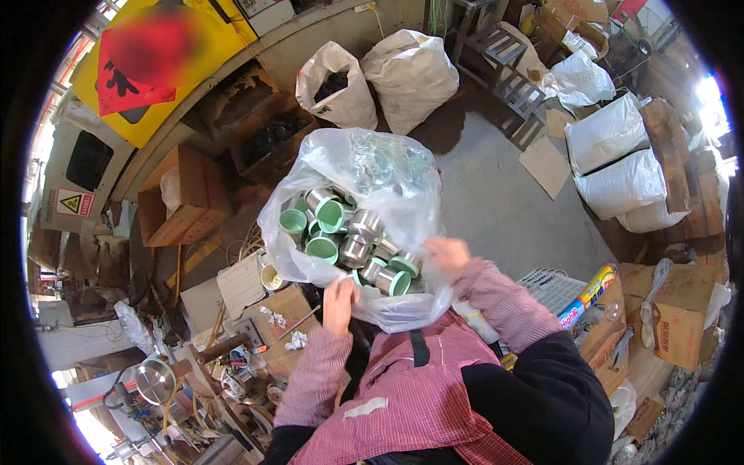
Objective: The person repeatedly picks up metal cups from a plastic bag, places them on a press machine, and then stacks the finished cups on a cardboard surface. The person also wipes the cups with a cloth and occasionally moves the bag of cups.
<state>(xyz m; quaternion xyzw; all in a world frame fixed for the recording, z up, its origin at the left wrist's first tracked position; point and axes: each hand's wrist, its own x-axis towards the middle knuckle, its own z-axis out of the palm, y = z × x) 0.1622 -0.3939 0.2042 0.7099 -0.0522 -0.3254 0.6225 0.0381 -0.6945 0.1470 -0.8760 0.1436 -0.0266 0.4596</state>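
A large clear plastic bag stands wide at its mouth in front of me. Inside it lie several shiny steel cups with pale green rims or linings, tumbled at different angles. My left hand is closed on the near rim of the bag, fingers bent over the plastic. At the bag's right edge, my right hand pinches the film; it is slightly blurred. The bag's far part bunches up in crumpled, see-through folds. Lower cups are hidden under the upper ones.
Two white woven sacks stand beyond the bag, one holding dark pieces. To the left is an open cardboard box; at lower left, a machine. White sacks and cartons line the right. A metal step stool stands far right.
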